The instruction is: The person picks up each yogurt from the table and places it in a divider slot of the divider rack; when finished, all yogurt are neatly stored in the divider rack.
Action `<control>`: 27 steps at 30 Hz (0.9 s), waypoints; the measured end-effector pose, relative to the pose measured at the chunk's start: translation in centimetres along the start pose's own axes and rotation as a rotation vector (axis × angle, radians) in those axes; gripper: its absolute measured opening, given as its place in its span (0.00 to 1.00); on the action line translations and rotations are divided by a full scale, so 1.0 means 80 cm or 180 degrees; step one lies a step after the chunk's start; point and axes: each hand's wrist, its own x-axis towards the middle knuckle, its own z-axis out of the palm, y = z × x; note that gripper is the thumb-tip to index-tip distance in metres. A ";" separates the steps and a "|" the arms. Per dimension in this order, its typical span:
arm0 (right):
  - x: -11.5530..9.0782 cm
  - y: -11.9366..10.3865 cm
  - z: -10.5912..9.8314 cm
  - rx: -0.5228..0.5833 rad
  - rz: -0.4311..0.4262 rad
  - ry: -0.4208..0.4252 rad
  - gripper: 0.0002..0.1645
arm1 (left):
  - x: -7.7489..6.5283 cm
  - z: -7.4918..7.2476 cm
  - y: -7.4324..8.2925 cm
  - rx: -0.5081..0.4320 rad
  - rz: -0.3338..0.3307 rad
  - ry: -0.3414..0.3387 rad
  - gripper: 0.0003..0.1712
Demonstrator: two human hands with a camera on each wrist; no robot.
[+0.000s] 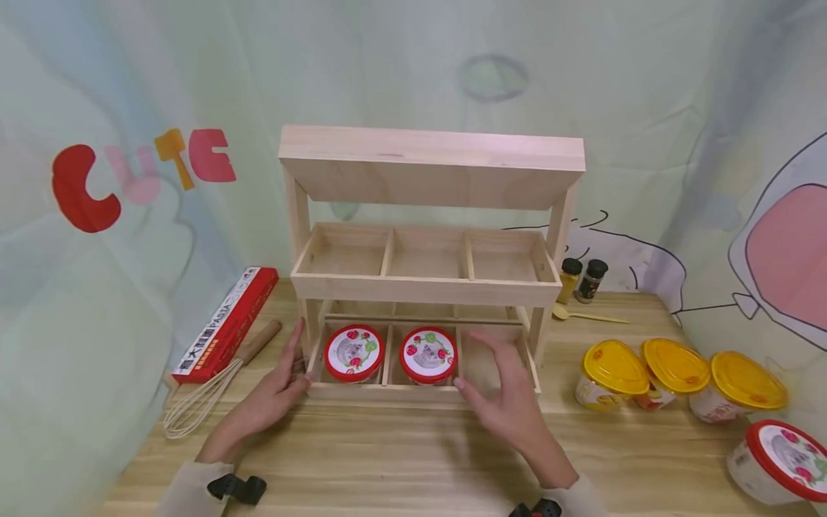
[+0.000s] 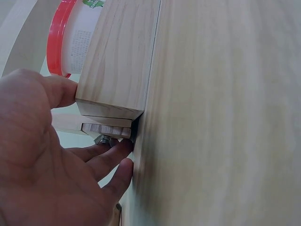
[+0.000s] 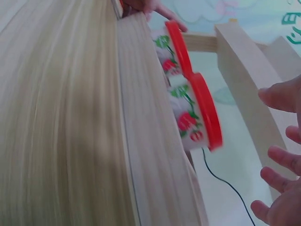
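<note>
A pale wooden two-tier rack stands on the table. In the lower tier, two tubs with red-rimmed strawberry lids sit in the left and middle compartments. My left hand grips the lower tier's left front corner; the left wrist view shows the thumb at the wood's edge and the other fingers round the side, near a metal bolt. Over the right lower compartment, my right hand holds nothing, thumb and index finger apart. Its fingers are spread in the right wrist view, away from the tubs.
Several yellow-lidded tubs and another strawberry tub stand at the right. Two spice jars and a yellow spoon are behind them. A red pasta box and a whisk lie at the left.
</note>
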 end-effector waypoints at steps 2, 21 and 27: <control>-0.005 0.002 -0.011 -0.0034 0.0071 0.0011 0.46 | 0.000 0.000 0.000 0.0022 0.0003 -0.0008 0.57; -0.056 0.022 -0.122 -0.0609 0.0369 0.0713 0.50 | -0.001 -0.002 -0.002 0.0048 0.0061 0.0001 0.57; -0.076 0.030 -0.150 -0.0686 0.0471 0.0866 0.51 | -0.001 -0.002 0.002 -0.0006 -0.0002 -0.0024 0.57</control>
